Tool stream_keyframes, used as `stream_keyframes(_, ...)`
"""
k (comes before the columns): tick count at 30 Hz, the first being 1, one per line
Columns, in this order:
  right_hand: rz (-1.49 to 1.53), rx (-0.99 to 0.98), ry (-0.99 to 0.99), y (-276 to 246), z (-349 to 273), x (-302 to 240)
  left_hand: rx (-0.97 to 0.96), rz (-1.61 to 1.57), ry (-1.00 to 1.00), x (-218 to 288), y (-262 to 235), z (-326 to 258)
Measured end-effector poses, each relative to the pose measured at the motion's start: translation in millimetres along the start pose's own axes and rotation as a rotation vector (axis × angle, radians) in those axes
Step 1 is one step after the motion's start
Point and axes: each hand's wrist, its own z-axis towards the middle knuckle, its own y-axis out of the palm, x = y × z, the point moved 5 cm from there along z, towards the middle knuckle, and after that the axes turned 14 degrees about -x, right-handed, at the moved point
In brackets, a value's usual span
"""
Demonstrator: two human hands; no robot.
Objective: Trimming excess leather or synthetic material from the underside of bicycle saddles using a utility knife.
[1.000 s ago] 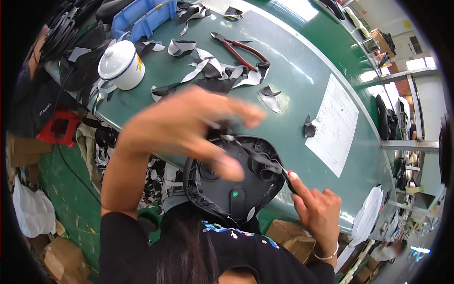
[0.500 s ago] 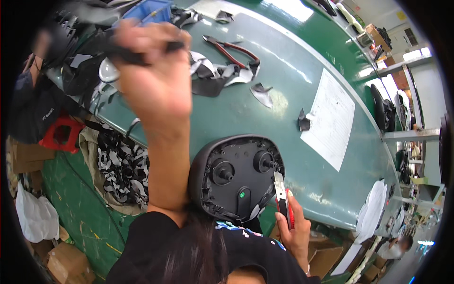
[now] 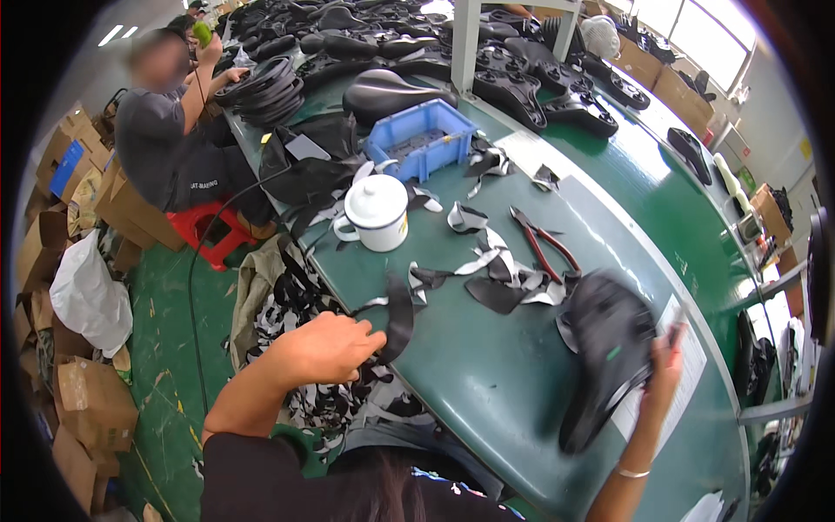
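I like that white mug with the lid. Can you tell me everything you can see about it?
The mug is white and glossy, like enamel or ceramic, with a domed lid and a small knob on top. A loop handle sticks out on its left side. A small coloured mark shows on its right side. It stands upright on the green table, near the table's left edge, just in front of a blue bin. Black and white scraps lie around it. No hand touches it.

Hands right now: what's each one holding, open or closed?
Left hand: closed on a black strip at the table edge.
Right hand: blurred, against the black saddle; grip cannot be told.
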Motion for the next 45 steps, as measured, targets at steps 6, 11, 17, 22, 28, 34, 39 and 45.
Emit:
stream_keyframes(6, 0.251, 0.168, 0.181, -47.4, 55.2, 47.9, 0.523, -0.329, 0.413, -13.8, -166.1, 26.3)
stream_keyframes(11, 0.176, 0.168, 0.128, 27.0, 30.9, 40.5, 0.845, -0.026, -0.3, -193.3, -268.0, 121.5)
stream_keyframes(17, 0.01, 0.19, 0.198, 20.0, 24.7, 42.9, 0.547, 0.254, -0.618, -286.5, -283.9, 225.6)
stream_keyframes(22, 0.06, 0.105, 0.252, 30.9, 31.3, 27.0, 0.253, 0.314, -0.697, -322.9, -282.6, 267.5)
stream_keyframes(28, 0.032, 0.119, 0.258, 24.3, 31.6, 34.4, 0.414, 0.225, -0.689, -300.7, -292.1, 254.9)
stream_keyframes(34, 0.1, 0.162, 0.191, 21.3, 31.3, 50.7, 1.397, -0.225, 0.38, -205.2, -322.0, 138.4)
stream_keyframes(39, 0.11, 0.166, 0.045, 17.9, 22.0, 36.2, 0.805, -1.288, 0.927, -109.6, -254.2, 82.3)
stream_keyframes(45, -0.037, -0.188, 0.052, 73.1, -15.8, -26.4, 0.291, -1.59, 1.094, 7.8, -121.1, 106.6)
